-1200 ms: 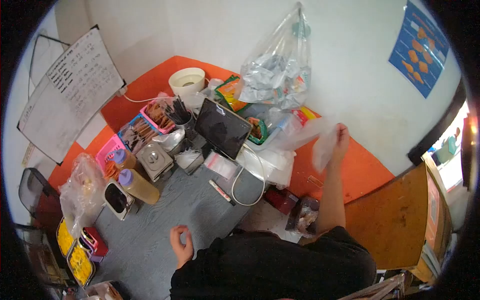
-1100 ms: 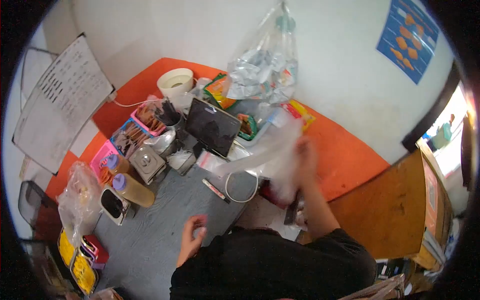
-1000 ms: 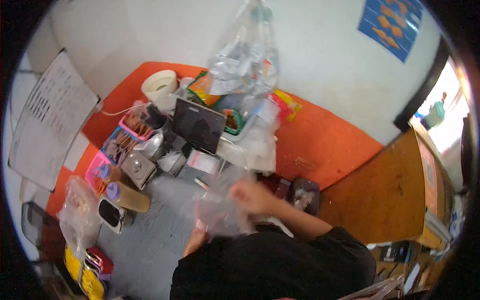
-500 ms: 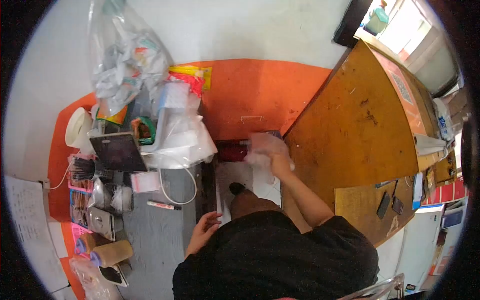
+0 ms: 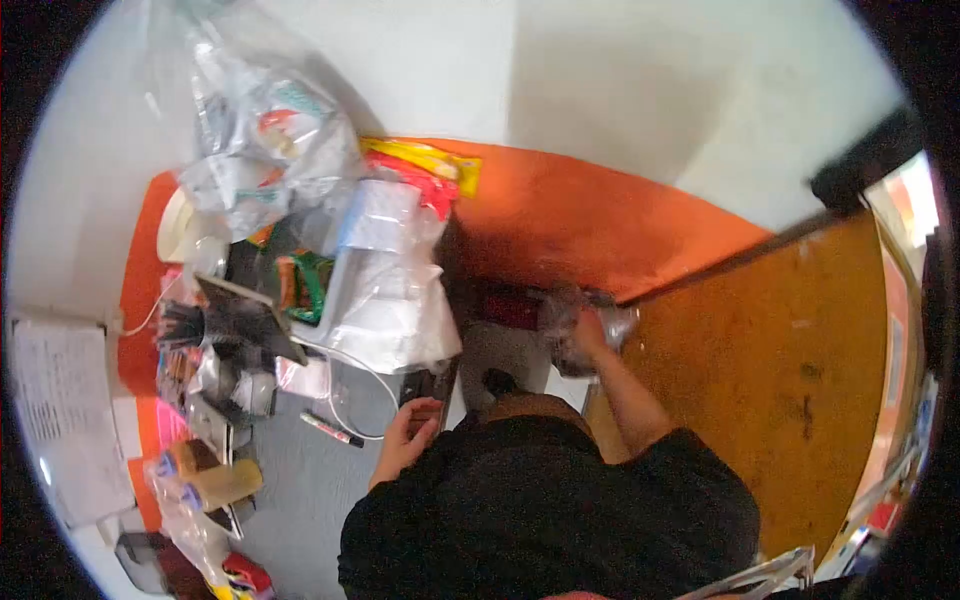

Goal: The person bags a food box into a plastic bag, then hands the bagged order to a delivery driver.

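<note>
My right hand [image 5: 592, 328] reaches low between the grey table and the wooden panel, closed on a crumpled clear plastic bag [image 5: 622, 322]. Blur partly hides its fingertips. The bag is down by the foot of the orange wall. My left hand [image 5: 408, 437] is beside the edge of the grey table [image 5: 300, 480], fingers loosely bent and apart, with nothing in them. Nearest to it on the tabletop are a marker pen [image 5: 331, 430] and a looped white cable [image 5: 383, 388].
Clear plastic sheets [image 5: 395, 325] and a dark tablet on a stand [image 5: 250, 318] crowd the table's far end. A large bag of plastic bags [image 5: 275, 150] hangs above. Bottles [image 5: 225, 484] stand at the left. A brown wooden panel [image 5: 740, 390] rises on the right.
The view has swung right, showing more of the far wall. My right hand stays low with the plastic bag, which now sits close to the wooden panel. My left hand remains by the table edge.
</note>
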A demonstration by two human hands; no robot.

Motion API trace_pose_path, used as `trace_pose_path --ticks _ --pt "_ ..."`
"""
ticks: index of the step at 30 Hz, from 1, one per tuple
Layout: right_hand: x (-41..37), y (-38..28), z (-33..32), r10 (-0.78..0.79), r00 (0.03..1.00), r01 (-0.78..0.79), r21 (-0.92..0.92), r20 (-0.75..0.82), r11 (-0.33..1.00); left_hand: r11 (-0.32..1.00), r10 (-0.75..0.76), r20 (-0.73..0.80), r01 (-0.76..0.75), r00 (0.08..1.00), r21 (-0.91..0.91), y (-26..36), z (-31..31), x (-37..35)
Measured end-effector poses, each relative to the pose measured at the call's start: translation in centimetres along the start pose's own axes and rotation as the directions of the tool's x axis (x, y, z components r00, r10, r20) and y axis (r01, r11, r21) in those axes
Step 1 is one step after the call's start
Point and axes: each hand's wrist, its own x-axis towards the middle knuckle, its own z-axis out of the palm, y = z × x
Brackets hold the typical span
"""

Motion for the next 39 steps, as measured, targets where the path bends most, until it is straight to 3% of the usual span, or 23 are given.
trace_pose_path --ticks 1,2,3,4,5,6,8,9,10,11,13,14,16,17,19,21,24,26,29,33,35,38,39 --pt "1.3 -4.0 0.2 -0.111 0.993 0.108 0.08 0.032 0.991 0.993 0.021 -0.094 -0.009 0.995 0.12 0.0 0.0 0.5" --pt "2.2 -7.8 0.1 -0.221 0.973 0.209 0.159 0.063 0.965 0.921 0.159 -0.19 -0.076 0.969 0.382 1.1 0.3 1.3" --pt "2.6 -11.6 -0.1 -0.436 0.9 0.424 0.252 -0.009 0.87 0.927 0.159 -0.229 -0.065 0.96 0.368 1.7 0.4 2.2" --pt "3.1 -15.4 -0.6 -0.618 0.78 0.612 0.33 -0.102 0.718 0.785 0.363 -0.258 -0.145 0.895 0.602 2.2 0.3 3.4" --pt "4.1 -18.0 -0.4 -0.697 0.704 0.69 0.361 -0.133 0.628 0.574 0.552 -0.226 -0.169 0.803 0.801 2.7 0.1 4.7" --pt "5.5 -19.8 0.2 -0.762 0.629 0.762 0.315 -0.152 0.566 0.577 0.571 -0.246 -0.169 0.784 0.799 3.3 0.0 5.9" --pt "7.8 -23.5 0.0 -0.798 0.579 0.806 0.261 -0.168 0.53 0.578 0.601 -0.284 -0.161 0.747 0.8 4.5 -0.4 8.7" --pt "8.7 -25.0 -0.1 -0.81 0.557 0.827 0.204 -0.182 0.523 0.483 0.656 -0.251 -0.142 0.712 0.864 4.6 -0.6 10.3" --pt "9.5 -25.9 0.2 -0.809 0.562 0.826 0.168 -0.172 0.538 0.384 0.704 -0.209 -0.116 0.679 0.916 4.5 -1.0 11.5" --pt "9.9 -26.4 0.3 -0.821 0.547 0.835 0.17 -0.166 0.523 0.39 0.708 -0.226 -0.104 0.67 0.915 4.1 -1.4 12.5" --pt "10.5 -26.8 0.4 -0.824 0.566 0.825 -0.006 0.018 0.566 0.441 0.564 -0.237 -0.046 0.791 0.896 4.2 -2.0 13.7" --pt "11.0 -27.0 0.4 -0.833 0.553 0.833 -0.005 0.025 0.553 0.385 0.571 -0.253 0.017 0.781 0.923 4.0 -1.9 13.9" --pt "11.8 -26.9 0.8 -0.813 0.549 0.82 0.063 0.193 0.569 0.464 0.555 -0.322 0.037 0.767 0.885 4.2 -2.2 14.3" --pt "12.0 -26.7 1.2 -0.816 0.541 0.824 0.067 0.203 0.563 0.531 0.533 -0.375 0.044 0.758 0.846 4.2 -2.3 14.5" --pt "11.9 -26.3 1.8 -0.856 0.516 0.823 0.258 0.033 0.506 0.527 0.555 -0.403 0.068 0.728 0.847 4.8 -1.8 14.5" --pt "12.1 -26.2 1.8 -0.865 0.501 0.827 0.287 0.019 0.484 0.524 0.581 -0.434 0.091 0.689 0.847 4.6 -2.0 14.8" --pt "11.8 -26.6 1.2 -0.886 0.464 0.836 0.33 0.003 0.439 0.656 0.526 -0.465 0.008 0.712 0.755 3.2 -2.8 15.1" --pt "11.7 -26.7 1.3 -0.903 0.43 0.846 0.345 0.007 0.406 0.602 0.758 -0.495 -0.164 0.424 0.782 3.4 -2.6 15.2" --pt "12.2 -26.7 2.3 -0.911 0.393 0.869 0.275 0.123 0.412 0.706 0.688 -0.616 -0.157 0.383 0.691 2.2 -2.3 16.4" --pt "12.7 -27.7 2.9 -0.913 0.338 0.873 0.287 0.227 0.395 0.723 0.658 -0.63 -0.113 0.412 0.681 1.5 -3.4 17.3" --pt "13.0 -27.9 2.5 -0.922 0.3 0.885 0.289 0.245 0.365 0.717 0.653 -0.594 -0.13 0.47 0.685 1.6 -3.5 17.3" --pt "14.3 -27.5 3.1 -0.935 0.236 0.866 0.379 0.265 0.326 0.72 0.648 -0.562 -0.171 0.515 0.673 1.5 -3.6 17.7" --pt "14.2 -27.2 3.2 -0.948 0.258 0.774 0.547 0.187 0.318 0.716 0.652 -0.563 -0.166 0.507 0.678 1.8 -3.9 17.7"
